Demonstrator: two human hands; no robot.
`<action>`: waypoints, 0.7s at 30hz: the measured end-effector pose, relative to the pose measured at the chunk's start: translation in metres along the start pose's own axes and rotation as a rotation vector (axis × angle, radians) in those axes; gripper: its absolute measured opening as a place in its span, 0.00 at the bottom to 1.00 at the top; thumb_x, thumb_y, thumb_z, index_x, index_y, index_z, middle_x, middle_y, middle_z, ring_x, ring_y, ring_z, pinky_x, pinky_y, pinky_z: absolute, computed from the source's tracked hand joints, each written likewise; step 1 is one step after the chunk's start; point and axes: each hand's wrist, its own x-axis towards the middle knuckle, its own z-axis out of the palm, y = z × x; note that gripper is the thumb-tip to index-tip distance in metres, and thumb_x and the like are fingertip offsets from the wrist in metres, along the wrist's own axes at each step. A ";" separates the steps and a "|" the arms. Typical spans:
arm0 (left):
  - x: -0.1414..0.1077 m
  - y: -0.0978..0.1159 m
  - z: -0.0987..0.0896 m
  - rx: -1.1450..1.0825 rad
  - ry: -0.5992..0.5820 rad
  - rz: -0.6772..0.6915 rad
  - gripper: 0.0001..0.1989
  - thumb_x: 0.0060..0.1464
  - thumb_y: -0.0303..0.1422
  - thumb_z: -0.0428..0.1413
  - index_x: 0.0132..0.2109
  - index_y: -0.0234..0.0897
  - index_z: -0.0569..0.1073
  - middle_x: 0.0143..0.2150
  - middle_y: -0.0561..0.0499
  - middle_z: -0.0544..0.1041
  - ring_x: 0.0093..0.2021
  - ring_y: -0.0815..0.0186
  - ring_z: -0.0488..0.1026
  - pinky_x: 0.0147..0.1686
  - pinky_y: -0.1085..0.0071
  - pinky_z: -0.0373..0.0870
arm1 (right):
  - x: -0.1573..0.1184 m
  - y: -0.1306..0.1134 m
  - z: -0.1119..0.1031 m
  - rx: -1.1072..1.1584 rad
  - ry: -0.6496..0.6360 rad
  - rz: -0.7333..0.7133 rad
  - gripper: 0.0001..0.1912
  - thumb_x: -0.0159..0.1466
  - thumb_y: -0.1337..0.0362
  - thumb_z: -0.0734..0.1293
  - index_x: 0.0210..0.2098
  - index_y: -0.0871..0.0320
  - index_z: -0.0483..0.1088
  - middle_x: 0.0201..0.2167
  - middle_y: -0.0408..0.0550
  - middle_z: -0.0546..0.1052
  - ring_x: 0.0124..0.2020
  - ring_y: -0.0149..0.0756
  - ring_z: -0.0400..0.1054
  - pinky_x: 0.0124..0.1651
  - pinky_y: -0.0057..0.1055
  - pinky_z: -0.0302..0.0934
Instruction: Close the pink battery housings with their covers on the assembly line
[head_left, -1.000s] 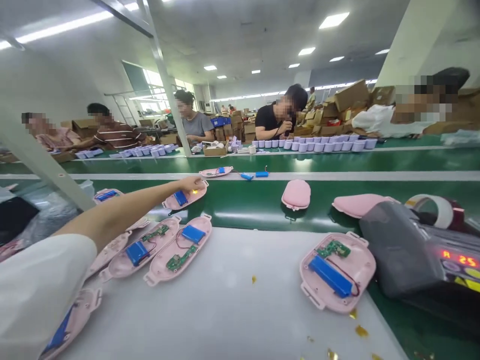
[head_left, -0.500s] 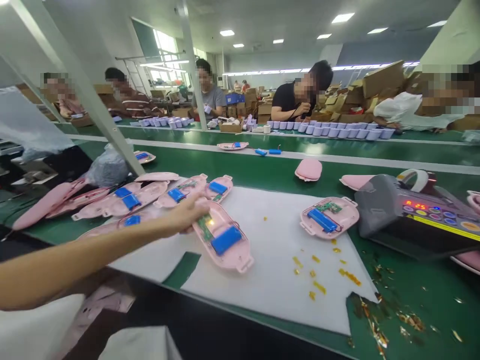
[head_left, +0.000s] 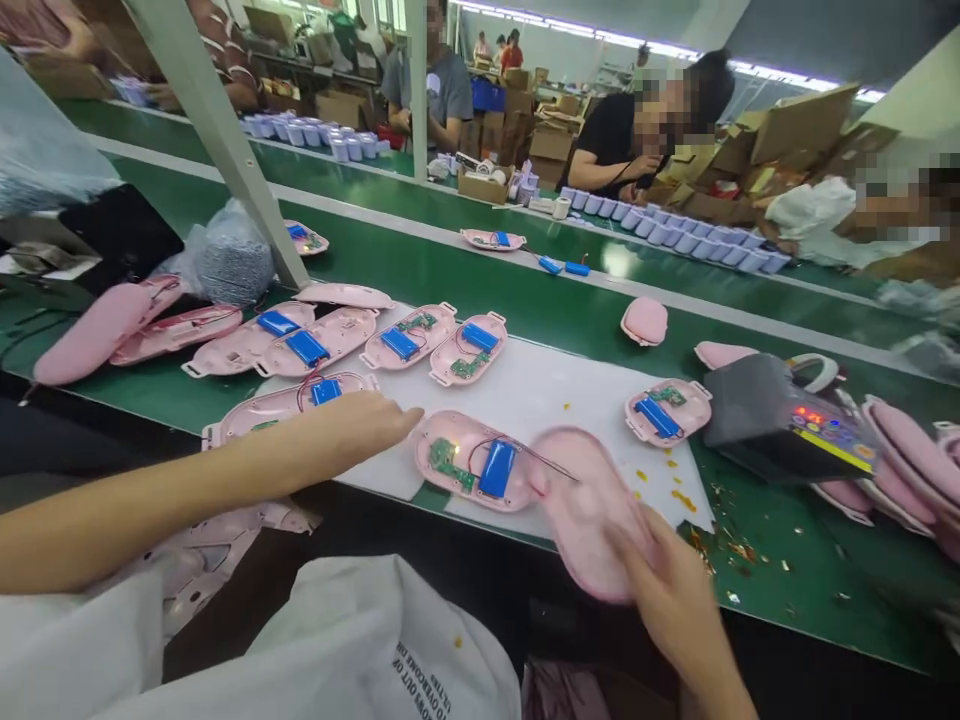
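A pink shell half (head_left: 540, 487) with a green circuit board (head_left: 448, 462) and a blue battery (head_left: 496, 468) lies at the table's near edge, a small light glowing on the board. My right hand (head_left: 671, 570) grips a second, bare pink shell half (head_left: 581, 500), blurred and tilted, by its right side. Wires run from the battery toward this piece. Just left of the battery-bearing shell is my left hand (head_left: 375, 425), one digit stretched toward its rim and nothing visible in its grasp. Its other fingers are mostly hidden.
More pink shells with batteries (head_left: 409, 338) lie at the left on the white sheet (head_left: 555, 375). A grey machine with a red display (head_left: 787, 420) stands at the right, near amber tape scraps (head_left: 682, 500). A slanted post (head_left: 225, 150) rises at the left. Co-workers sit opposite.
My left hand has let go of the battery-bearing shell, which now lies turned nearer the edge. My right hand has come into view with the bare shell half. The view has tilted down.
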 end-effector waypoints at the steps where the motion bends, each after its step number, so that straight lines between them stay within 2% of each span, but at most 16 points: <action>1: 0.000 -0.001 0.004 0.038 -0.021 0.041 0.20 0.49 0.13 0.47 0.44 0.33 0.74 0.30 0.47 0.75 0.30 0.62 0.72 0.30 0.72 0.59 | 0.012 -0.011 0.007 0.045 -0.066 -0.008 0.19 0.67 0.45 0.61 0.36 0.53 0.71 0.34 0.48 0.75 0.35 0.42 0.69 0.38 0.36 0.66; 3: 0.000 -0.005 0.014 0.070 -0.052 0.079 0.16 0.46 0.11 0.49 0.36 0.32 0.73 0.28 0.48 0.74 0.28 0.62 0.72 0.27 0.71 0.57 | 0.042 -0.031 0.026 0.139 -0.193 0.001 0.20 0.65 0.45 0.61 0.38 0.56 0.72 0.33 0.47 0.75 0.34 0.41 0.68 0.37 0.35 0.64; 5: 0.001 -0.010 0.023 0.078 -0.017 0.060 0.17 0.42 0.09 0.50 0.33 0.32 0.71 0.28 0.48 0.74 0.27 0.62 0.71 0.25 0.70 0.56 | 0.068 -0.046 0.045 0.167 -0.274 0.033 0.22 0.63 0.46 0.62 0.41 0.59 0.72 0.35 0.48 0.76 0.36 0.42 0.68 0.38 0.33 0.63; 7: -0.001 -0.016 0.031 0.083 0.030 0.027 0.18 0.38 0.08 0.51 0.33 0.32 0.70 0.30 0.47 0.74 0.27 0.62 0.71 0.24 0.70 0.55 | 0.083 -0.055 0.060 0.120 -0.323 0.059 0.23 0.62 0.45 0.62 0.42 0.59 0.73 0.35 0.48 0.76 0.36 0.42 0.69 0.39 0.33 0.62; 9: -0.006 -0.023 0.037 0.091 0.026 -0.001 0.18 0.37 0.08 0.52 0.32 0.33 0.69 0.29 0.47 0.73 0.27 0.61 0.71 0.23 0.69 0.55 | 0.089 -0.057 0.066 0.064 -0.354 0.083 0.24 0.61 0.45 0.62 0.42 0.59 0.73 0.34 0.48 0.76 0.35 0.42 0.69 0.39 0.34 0.63; 12: -0.016 -0.031 0.041 0.031 0.046 0.045 0.15 0.40 0.10 0.53 0.29 0.34 0.67 0.28 0.48 0.71 0.25 0.63 0.69 0.22 0.68 0.53 | 0.090 -0.056 0.065 0.042 -0.378 0.100 0.25 0.60 0.44 0.63 0.43 0.59 0.73 0.34 0.48 0.76 0.35 0.43 0.69 0.39 0.34 0.63; 15: -0.023 -0.038 0.038 -0.182 0.109 0.105 0.09 0.49 0.17 0.53 0.30 0.36 0.67 0.31 0.49 0.72 0.26 0.66 0.68 0.24 0.69 0.55 | 0.090 -0.053 0.059 0.048 -0.355 0.076 0.25 0.60 0.44 0.64 0.43 0.59 0.74 0.39 0.49 0.77 0.38 0.43 0.70 0.41 0.33 0.64; 18: -0.018 -0.037 0.031 -0.525 0.186 0.025 0.04 0.57 0.25 0.50 0.34 0.37 0.66 0.32 0.52 0.72 0.29 0.67 0.68 0.29 0.72 0.60 | 0.089 -0.049 0.051 0.064 -0.327 0.041 0.26 0.62 0.45 0.64 0.47 0.60 0.73 0.44 0.51 0.77 0.41 0.43 0.70 0.43 0.32 0.64; 21: 0.002 -0.023 0.030 -0.736 0.414 -0.117 0.05 0.59 0.28 0.45 0.37 0.37 0.65 0.35 0.50 0.72 0.34 0.65 0.69 0.35 0.70 0.65 | 0.085 -0.049 0.044 0.055 -0.343 -0.001 0.26 0.65 0.46 0.63 0.50 0.60 0.73 0.47 0.52 0.76 0.45 0.44 0.70 0.44 0.33 0.64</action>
